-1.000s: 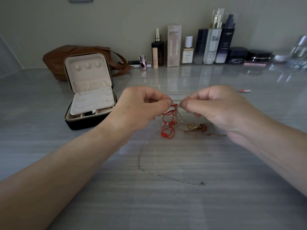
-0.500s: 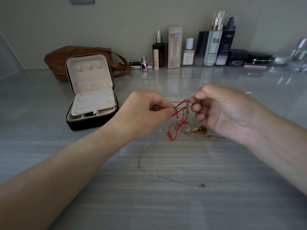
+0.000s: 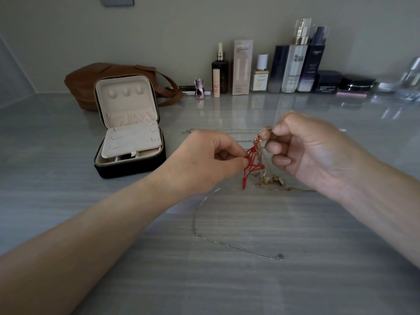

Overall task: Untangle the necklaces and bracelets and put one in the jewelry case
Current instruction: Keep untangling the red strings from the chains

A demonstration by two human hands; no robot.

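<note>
Thumb and forefinger of the left hand (image 3: 204, 162) are making a narrow grip on the red cord bracelet (image 3: 251, 160), low down. The right hand (image 3: 313, 151) is pinching its top, higher and farther back. The cord is running steeply between them, with the gold chain (image 3: 271, 181) trailing onto the counter (image 3: 295, 280). The jewelry case (image 3: 130, 165) is standing open well to the left, nearer the left hand.

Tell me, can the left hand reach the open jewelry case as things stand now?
Probably yes. The jewelry case stands open beside the left hand, nothing between them. But that hand pinches the red cord, so it must carry it or let go.
</note>
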